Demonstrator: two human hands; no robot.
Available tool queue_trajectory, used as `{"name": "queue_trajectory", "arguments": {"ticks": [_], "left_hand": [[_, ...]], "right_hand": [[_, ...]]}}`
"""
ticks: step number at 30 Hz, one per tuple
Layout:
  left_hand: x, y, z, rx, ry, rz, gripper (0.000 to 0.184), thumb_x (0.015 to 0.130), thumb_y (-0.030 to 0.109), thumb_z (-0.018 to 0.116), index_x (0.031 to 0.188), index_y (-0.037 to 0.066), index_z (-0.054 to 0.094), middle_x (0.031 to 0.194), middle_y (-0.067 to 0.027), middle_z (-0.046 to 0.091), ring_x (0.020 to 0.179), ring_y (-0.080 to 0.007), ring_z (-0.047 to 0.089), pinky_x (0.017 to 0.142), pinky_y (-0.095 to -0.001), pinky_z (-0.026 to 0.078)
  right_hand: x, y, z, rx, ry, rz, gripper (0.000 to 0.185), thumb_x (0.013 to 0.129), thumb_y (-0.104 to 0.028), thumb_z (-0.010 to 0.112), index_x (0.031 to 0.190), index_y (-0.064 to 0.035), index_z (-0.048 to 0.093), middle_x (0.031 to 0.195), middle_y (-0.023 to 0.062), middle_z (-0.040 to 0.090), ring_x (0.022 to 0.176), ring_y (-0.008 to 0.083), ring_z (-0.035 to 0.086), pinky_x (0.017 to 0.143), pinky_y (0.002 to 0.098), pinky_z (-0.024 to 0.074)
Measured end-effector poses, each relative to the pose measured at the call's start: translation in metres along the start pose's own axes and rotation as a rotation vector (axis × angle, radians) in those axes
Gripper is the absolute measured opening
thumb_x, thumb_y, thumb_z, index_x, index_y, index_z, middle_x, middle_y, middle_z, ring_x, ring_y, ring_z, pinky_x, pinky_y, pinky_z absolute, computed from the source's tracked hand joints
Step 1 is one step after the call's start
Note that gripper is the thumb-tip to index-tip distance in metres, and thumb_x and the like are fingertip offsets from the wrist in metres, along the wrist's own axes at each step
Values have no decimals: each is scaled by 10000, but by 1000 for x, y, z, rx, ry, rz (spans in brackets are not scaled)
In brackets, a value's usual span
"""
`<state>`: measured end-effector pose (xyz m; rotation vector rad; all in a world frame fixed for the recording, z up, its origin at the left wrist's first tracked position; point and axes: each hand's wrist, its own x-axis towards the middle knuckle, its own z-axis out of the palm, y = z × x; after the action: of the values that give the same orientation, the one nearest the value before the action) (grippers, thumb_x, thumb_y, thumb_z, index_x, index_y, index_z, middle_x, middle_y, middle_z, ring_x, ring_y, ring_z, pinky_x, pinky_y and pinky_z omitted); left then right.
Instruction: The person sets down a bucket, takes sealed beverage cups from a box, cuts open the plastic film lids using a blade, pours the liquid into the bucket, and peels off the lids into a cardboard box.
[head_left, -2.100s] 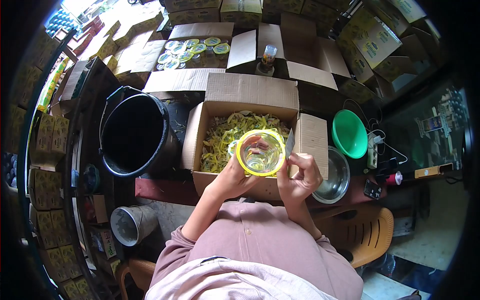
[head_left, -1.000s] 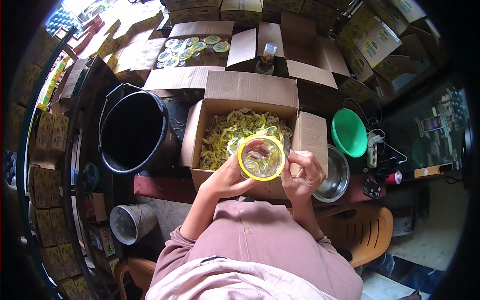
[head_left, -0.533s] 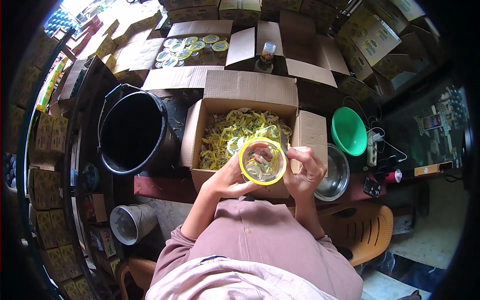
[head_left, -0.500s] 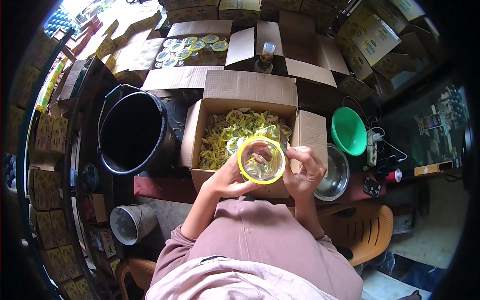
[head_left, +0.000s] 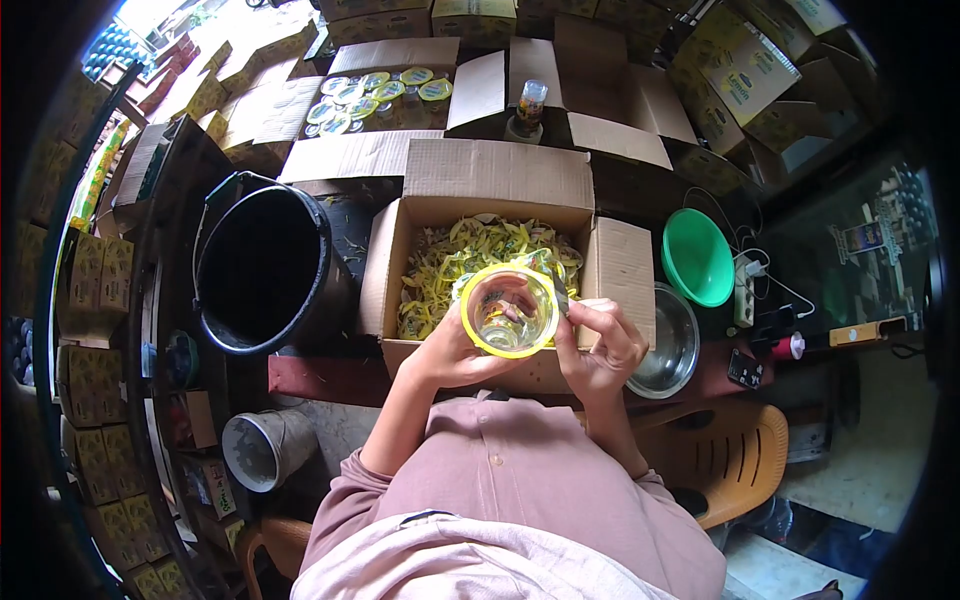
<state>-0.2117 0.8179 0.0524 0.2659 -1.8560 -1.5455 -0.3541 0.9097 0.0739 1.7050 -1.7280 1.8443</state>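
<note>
My left hand (head_left: pixel 447 350) is closed around a clear plastic cup (head_left: pixel 508 322) with a bright yellow rim, its mouth facing up toward me. Through the cup's wall I see fingers, and no contents can be made out. My right hand (head_left: pixel 602 345) is at the cup's right side, thumb and forefinger pinched on a thin dark blade-like piece (head_left: pixel 562 297) beside the rim; most of that piece is hidden. Below both hands sits an open cardboard box (head_left: pixel 499 170) holding a heap of yellow and green plastic scraps (head_left: pixel 440 270).
A black bucket (head_left: pixel 325 260) stands left of the box. To the right are a green bowl (head_left: pixel 697 258) and a metal bowl (head_left: pixel 680 350). Behind, another carton (head_left: pixel 345 155) holds several yellow-lidded cups (head_left: pixel 370 95), near a bottle (head_left: pixel 530 108). An orange chair (head_left: pixel 750 455) is at right.
The cup has shifted slightly left and away from me, tilting a little. My left hand went with it, and the right hand stays close to the rim.
</note>
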Motion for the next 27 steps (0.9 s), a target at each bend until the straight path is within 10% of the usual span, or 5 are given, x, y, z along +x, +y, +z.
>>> {"name": "queue_trajectory", "arguments": {"ticks": [20, 27], "left_hand": [[-1, -7, -3, 17, -74, 95, 643, 560, 163, 694, 1127, -9, 445, 1096, -133, 492, 1004, -240, 495, 887, -341, 387], [1, -11, 0, 81, -23, 13, 915, 604, 186, 791, 1243, 52, 149, 1102, -128, 435, 1030, -203, 468, 886, -327, 411]], "right_hand": [[7, 6, -1, 68, -85, 20, 233, 618, 78, 663, 822, -32, 641, 735, 83, 626, 660, 183, 625, 587, 256, 499], [7, 5, 2, 42, -41, 37, 236, 625, 74, 665, 837, -27, 640, 717, 84, 622, 642, 167, 621, 580, 252, 497]]}}
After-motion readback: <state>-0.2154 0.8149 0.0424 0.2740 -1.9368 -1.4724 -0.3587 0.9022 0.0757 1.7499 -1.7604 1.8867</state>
